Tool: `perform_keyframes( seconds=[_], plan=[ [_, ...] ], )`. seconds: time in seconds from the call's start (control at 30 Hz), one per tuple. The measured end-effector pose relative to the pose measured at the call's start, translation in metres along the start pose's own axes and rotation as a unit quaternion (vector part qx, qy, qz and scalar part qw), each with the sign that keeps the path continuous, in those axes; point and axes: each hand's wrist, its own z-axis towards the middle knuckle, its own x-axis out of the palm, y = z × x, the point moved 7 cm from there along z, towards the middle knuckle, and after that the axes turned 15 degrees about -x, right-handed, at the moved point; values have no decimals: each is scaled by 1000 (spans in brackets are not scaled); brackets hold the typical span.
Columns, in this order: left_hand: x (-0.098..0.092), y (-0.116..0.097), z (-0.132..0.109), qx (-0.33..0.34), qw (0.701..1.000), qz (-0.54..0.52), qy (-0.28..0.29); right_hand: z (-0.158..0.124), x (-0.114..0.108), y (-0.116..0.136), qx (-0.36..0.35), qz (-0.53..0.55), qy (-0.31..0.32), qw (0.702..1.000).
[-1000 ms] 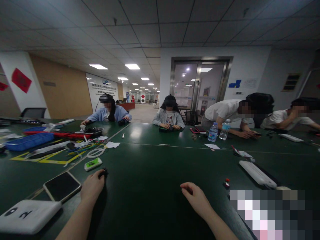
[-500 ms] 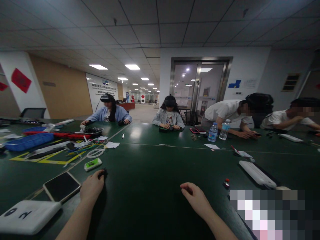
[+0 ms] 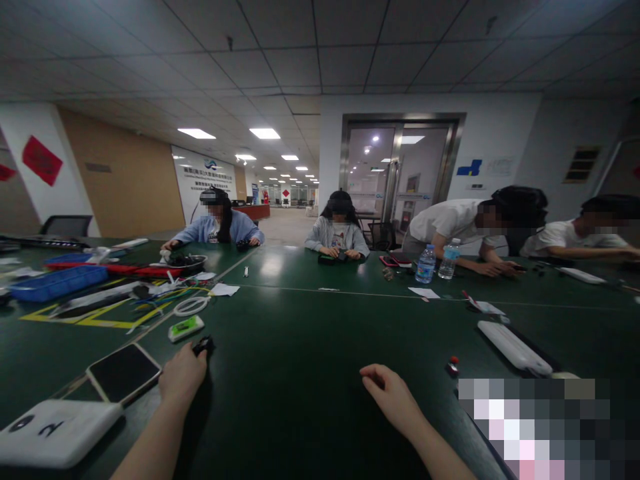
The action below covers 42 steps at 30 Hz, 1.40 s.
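Note:
My left hand [image 3: 184,377] rests on the dark green table, its fingers closed around a small black object [image 3: 203,345] whose kind I cannot make out. Just beyond it lies a white device with a bright green top [image 3: 186,329]. To the left of this hand is a phone-like slab with a dark screen and pale frame [image 3: 125,373]. My right hand [image 3: 393,397] lies on the table to the right, fingers loosely curled with the thumb near the index fingertip. Nothing shows in it. A small red-topped item [image 3: 453,365] sits to its right.
A white case marked 2 [image 3: 60,433] stands at front left. Cables [image 3: 193,306], a blue tray [image 3: 59,283] and papers spread at left. At right are a long white device [image 3: 515,348] and two water bottles [image 3: 425,265]. Several people sit or lean across the table.
My left fingers have drawn back slightly, so more of the small black object shows. My right hand stays still. The person at far right has lowered a hand toward the table.

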Motion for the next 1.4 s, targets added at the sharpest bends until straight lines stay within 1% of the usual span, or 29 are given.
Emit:
perform_keyframes(
  seconds=[0.1, 0.23, 0.43, 0.7, 0.77, 0.83, 0.87, 0.9, 0.93, 1.0, 1.03, 1.1, 1.13, 1.17, 1.2, 1.23, 1.27, 1.33, 1.4],
  plan=[
    [0, 0, 1, 5, 1000, 2, 7, 0, 0, 0, 0, 0, 2, 1000],
    [-1, 1, 2, 2, 1000, -3, -7, 0, 0, 0, -5, -9, 0, 1000],
    [0, 6, 7, -14, 1000, 2, -11, -1, 0, -1, 2, -5, 3, 1000],
    [0, 12, 10, -34, 999, 4, -25, 3, 1, -6, -16, -6, 2, 1000],
    [-1, 10, 10, -36, 999, 1, -22, 3, 1, -5, -20, -8, 2, 1000],
    [1, 2, 4, -22, 1000, 1, -7, 2, 1, -2, -17, -11, 1, 1000],
    [4, -7, -4, 2, 1000, 0, 7, 1, 1, 0, -15, -15, 1, 1000],
    [7, -19, -16, 43, 999, -4, 27, 0, 1, 4, -14, -20, 0, 1000],
    [13, -35, -34, 110, 992, -11, 60, 0, 2, 9, -18, -27, -2, 999],
    [22, -66, -82, 236, 963, -45, 122, -3, 6, 23, -41, -41, 1, 998],
    [25, -79, -111, 294, 941, -62, 155, -5, 9, 31, -61, -45, 6, 997],
    [29, -100, -174, 424, 867, -90, 246, -9, 18, 49, -114, -46, 37, 992],
    [28, -105, -202, 474, 827, -96, 286, -12, 23, 56, -136, -50, 60, 988],
    [27, -108, -225, 510, 794, -94, 319, -15, 29, 61, -149, -51, 87, 984],
    [24, -108, -242, 532, 771, -91, 337, -17, 33, 64, -157, -54, 105, 981],
    [20, -108, -253, 546, 756, -89, 351, -19, 35, 66, -160, -57, 117, 978],
    [17, -107, -260, 550, 748, -88, 361, -20, 36, 66, -160, -61, 123, 977],
    [13, -106, -263, 550, 742, -89, 373, -20, 36, 67, -161, -70, 123, 977],
    [11, -106, -261, 548, 740, -92, 378, -21, 37, 69, -166, -77, 125, 975]
  ],
)
